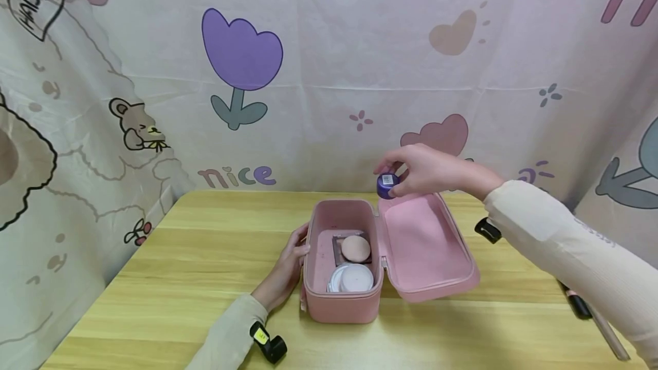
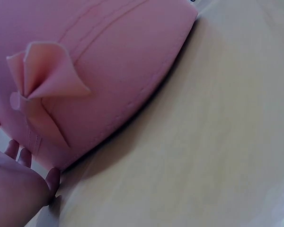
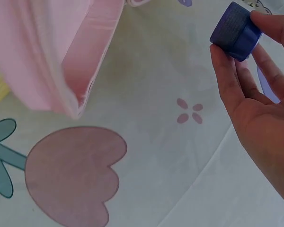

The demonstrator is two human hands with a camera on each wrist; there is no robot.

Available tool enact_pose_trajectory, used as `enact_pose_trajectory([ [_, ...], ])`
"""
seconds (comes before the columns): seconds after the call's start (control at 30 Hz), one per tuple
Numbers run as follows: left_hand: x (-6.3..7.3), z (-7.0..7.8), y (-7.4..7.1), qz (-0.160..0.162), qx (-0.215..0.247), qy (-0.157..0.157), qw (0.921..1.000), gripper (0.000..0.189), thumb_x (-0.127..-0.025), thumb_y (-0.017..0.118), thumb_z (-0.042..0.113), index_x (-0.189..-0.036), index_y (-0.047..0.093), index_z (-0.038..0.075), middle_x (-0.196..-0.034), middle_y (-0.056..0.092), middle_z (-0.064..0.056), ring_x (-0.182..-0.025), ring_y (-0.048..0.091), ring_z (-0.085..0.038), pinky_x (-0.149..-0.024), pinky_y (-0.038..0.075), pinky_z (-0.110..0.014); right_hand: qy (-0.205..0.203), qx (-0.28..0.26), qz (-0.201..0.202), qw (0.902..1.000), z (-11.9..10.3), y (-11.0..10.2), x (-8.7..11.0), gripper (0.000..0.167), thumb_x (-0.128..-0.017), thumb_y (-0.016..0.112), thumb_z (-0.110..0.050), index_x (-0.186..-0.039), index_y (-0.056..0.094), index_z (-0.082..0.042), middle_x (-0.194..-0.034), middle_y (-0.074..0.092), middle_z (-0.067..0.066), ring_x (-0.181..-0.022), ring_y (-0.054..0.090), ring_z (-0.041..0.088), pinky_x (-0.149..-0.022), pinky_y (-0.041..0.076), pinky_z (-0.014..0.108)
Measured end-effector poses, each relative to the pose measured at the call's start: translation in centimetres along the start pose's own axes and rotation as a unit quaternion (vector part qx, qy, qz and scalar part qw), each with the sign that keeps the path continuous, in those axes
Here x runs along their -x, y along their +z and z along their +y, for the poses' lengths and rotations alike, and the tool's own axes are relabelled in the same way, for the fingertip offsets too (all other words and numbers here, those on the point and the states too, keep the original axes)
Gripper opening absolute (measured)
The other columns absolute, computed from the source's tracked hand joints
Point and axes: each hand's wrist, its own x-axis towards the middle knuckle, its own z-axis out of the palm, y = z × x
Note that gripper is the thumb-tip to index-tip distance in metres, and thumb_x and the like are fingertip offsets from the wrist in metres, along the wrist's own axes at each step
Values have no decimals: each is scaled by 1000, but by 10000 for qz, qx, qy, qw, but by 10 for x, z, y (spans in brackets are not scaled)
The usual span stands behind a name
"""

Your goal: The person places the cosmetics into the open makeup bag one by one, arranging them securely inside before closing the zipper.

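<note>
A pink case (image 1: 341,308) stands on the table with its lid (image 1: 429,244) swung out to the right. Inside lie a round beige item (image 1: 356,249) on a dark-edged flat compact (image 1: 337,250), and round white containers (image 1: 357,278) near the front wall. My right hand (image 1: 424,167) pinches a small blue jar (image 1: 388,185) between thumb and fingers, above the lid's back edge; in the right wrist view the jar (image 3: 236,32) is tilted. My left hand (image 1: 284,270) rests against the case's left side, fingers touching it near a pink bow (image 2: 49,71) in the left wrist view.
At the table's right side, partly under my right sleeve (image 1: 565,244), lie a black-ended item (image 1: 578,304) and a thin brownish stick (image 1: 609,333). A printed cloth (image 1: 329,73) hangs behind the wooden table (image 1: 236,238).
</note>
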Motion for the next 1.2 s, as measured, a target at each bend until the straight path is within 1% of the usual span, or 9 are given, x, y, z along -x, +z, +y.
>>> enact_pose_trajectory([
  [0.13, 0, 1, -2, 40, -17, 4, 10000, 70, -89, 45, 24, -152, 19, 9, -156, 16, -15, -142, 13, -33, -113, 8, -49, -144, 23, -55, 9999, -2, 7, -13, 36, -79, 71, -1, -114, 64, 2, -98, 67, 7, -92, 65, 21, -82, 54, 33],
  [0.3, 0, 1, -3, 67, -10, 32, 10000, 70, -89, 45, 24, -152, 20, 9, -155, 16, -16, -142, 12, -33, -113, 7, -49, -367, -59, -99, 9993, -1, 24, -26, 36, -77, 72, -3, -112, 64, 4, -96, 68, 7, -91, 64, 21, -81, 54, 33],
  [0.5, 1, 0, -3, 77, -35, -11, 10000, 70, -89, 46, 24, -152, 20, 9, -155, 16, -15, -142, 12, -32, -112, 7, -51, -378, 249, -301, 9985, 3, 44, -36, 37, -77, 72, -6, -112, 66, 0, -97, 67, 5, -92, 62, 18, -78, 51, 30],
  [0.6, 1, -1, -3, 55, -33, -9, 10000, 70, -90, 46, 25, -152, 19, 9, -155, 16, -15, -142, 13, -32, -112, 8, -51, -418, 338, -376, 9978, 3, 50, -39, 36, -76, 72, -6, -111, 66, 0, -97, 66, 4, -91, 61, 18, -79, 51, 31],
  [0.73, 1, -1, -3, 19, -29, -18, 10000, 69, -91, 46, 25, -153, 18, 9, -156, 15, -15, -142, 12, -31, -112, 8, -50, -575, 551, -439, 9959, 3, 58, -43, 33, -74, 72, -4, -107, 67, -3, -94, 66, 2, -88, 60, 18, -77, 50, 31],
  [0.93, 0, -1, -2, -48, -7, 72, 10000, 69, -91, 44, 22, -152, 17, 6, -156, 14, -16, -143, 10, -32, -112, 7, -50, -675, 977, -582, 9912, 5, 69, -44, 31, -72, 72, -3, -103, 67, -2, -90, 63, 2, -79, 56, 16, -69, 49, 27],
  [1.07, 1, -1, -2, -106, -8, 118, 9999, 69, -91, 45, 23, -152, 17, 6, -157, 14, -17, -143, 10, -33, -112, 6, -50, -717, 949, -723, 9903, 8, 77, -43, 28, -72, 72, -2, -100, 66, -2, -84, 62, 1, -72, 53, 12, -63, 47, 23],
  [1.2, 1, -2, -2, -110, 6, 128, 9999, 69, -92, 45, 23, -153, 17, 7, -157, 14, -16, -143, 10, -32, -112, 7, -49, -715, 825, -660, 9918, 12, 81, -43, 27, -73, 72, -2, -100, 66, -2, -84, 62, 1, -71, 53, 12, -62, 47, 22],
])
